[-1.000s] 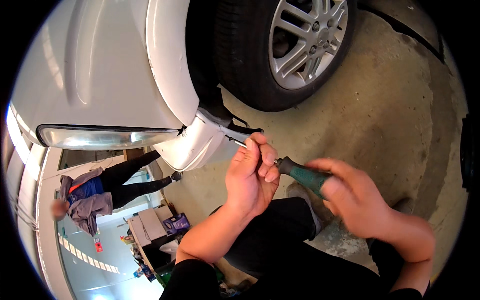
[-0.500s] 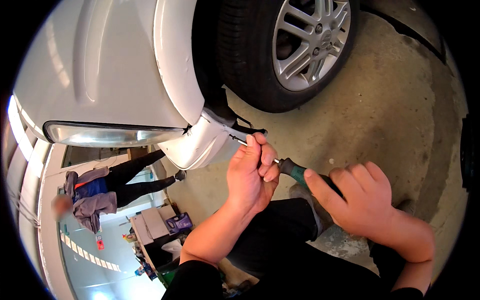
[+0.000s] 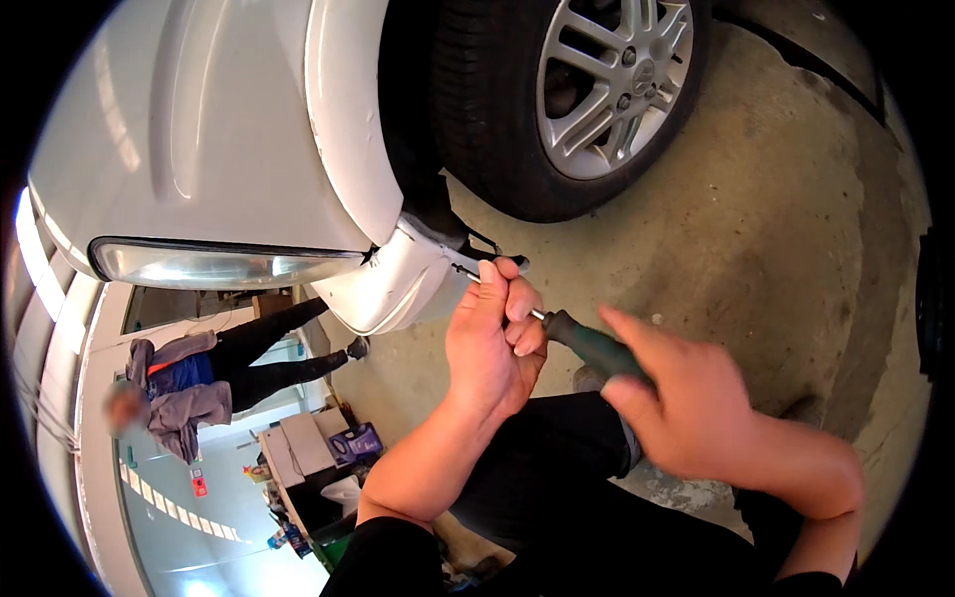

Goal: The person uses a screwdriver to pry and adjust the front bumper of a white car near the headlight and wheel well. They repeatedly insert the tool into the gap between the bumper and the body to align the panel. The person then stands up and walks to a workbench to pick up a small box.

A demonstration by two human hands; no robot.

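Observation:
My left hand (image 3: 492, 333) is closed round the bright metal shaft of a screwdriver, thumb and fingertips pinching it. The dark tip pokes out past the thumb, beside the edge of a white car bumper (image 3: 383, 284); whether it touches is too small to tell. Lower right, the screwdriver's dark green and black handle (image 3: 589, 343) lies between the thumb and fingers of my right hand (image 3: 696, 398). This hand is blurred by motion, its index finger stretched out and its hold looking loose. The handle's rear end is hidden in the palm.
A tyre on a silver alloy wheel (image 3: 617, 90) stands at the top, next to the white fender (image 3: 343, 119). A long headlight (image 3: 229, 264) sits left of the bumper. Further off are a person (image 3: 189, 383) in a grey jacket and a cluttered bench (image 3: 298, 448).
My right hand has shifted left and down along the handle, its fingers straightening and thumb coming into sight. My left hand and the screwdriver have moved slightly left.

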